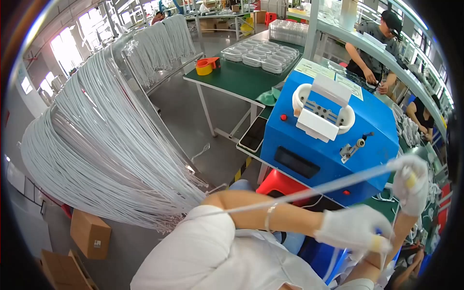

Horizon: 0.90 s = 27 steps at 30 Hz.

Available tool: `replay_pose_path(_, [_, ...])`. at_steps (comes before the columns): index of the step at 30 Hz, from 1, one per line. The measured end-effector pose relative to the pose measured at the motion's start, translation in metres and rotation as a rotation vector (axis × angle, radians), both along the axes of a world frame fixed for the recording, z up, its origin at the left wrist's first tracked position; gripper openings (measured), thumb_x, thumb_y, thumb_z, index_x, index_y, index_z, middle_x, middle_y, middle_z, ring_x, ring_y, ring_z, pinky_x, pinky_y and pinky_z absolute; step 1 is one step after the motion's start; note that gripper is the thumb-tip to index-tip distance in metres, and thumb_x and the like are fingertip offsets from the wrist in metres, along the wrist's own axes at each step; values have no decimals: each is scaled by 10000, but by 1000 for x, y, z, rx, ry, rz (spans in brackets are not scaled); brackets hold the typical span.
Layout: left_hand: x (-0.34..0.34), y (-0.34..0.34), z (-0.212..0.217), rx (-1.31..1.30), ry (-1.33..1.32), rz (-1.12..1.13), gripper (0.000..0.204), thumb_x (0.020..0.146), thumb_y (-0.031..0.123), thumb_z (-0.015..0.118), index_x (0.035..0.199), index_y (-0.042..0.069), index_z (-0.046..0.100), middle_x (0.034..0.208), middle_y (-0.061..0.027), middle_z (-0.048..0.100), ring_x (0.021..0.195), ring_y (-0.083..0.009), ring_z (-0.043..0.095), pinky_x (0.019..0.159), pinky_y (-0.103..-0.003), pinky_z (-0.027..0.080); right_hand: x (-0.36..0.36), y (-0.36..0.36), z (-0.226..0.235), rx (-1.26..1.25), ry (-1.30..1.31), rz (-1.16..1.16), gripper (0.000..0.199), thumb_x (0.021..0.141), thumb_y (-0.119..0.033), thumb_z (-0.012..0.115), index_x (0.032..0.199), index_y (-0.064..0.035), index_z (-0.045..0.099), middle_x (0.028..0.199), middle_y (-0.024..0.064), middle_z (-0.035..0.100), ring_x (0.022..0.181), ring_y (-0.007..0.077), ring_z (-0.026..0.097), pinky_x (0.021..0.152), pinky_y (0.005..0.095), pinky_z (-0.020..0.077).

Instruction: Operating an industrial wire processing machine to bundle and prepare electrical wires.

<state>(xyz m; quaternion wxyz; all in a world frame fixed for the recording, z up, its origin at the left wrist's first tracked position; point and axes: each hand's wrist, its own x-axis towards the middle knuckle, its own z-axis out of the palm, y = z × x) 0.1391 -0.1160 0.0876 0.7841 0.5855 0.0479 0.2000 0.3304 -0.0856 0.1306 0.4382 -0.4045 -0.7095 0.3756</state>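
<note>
The right grip [411, 186] curls around a white cable [338, 183], stretched past the front edge of the blue machine [328, 155] — floor [186, 121] separates desk [232, 81] and hanging cables [96, 130]. Motion blurs the left grip [355, 229] — its spread and hold I cannot tell.

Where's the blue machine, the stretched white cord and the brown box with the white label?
Blue machine [329, 153]: head view, on its front panel.
White cord [333, 184]: head view, on its middle.
Brown box [87, 232]: head view, on its side.
</note>
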Motion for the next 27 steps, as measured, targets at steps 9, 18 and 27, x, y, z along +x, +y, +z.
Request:
replay_pose_path(9, [-180,12,-89,495,-282,623,159,820,105,673,830,-33,595,782,-122,654,626,-205,635,552,-271,494,61,-7,-64,-160,-338,-292,214,884,-189,553,814,6,611,618,-3,492,505,47,418,466,179,289])
replay_pose_path(18, [-109,-5,-81,-343,-301,624,297,865,261,658,963,-8,582,828,-102,646,692,-141,626,585,-266,518,-107,-17,-58,525,-460,-9,737,809,-523,617,1261,45,491,1327,222,471,1259,323,438,1062,383,300])
replay_pose_path(27, [-197,-13,-227,132,825,724,232,812,110,582,1027,57,651,832,-137,627,931,-233,619,813,-386,475,-80,-29,-94,-232,-480,-84,228,877,-178,590,968,12,677,841,56,668,684,90,543,650,223,439])
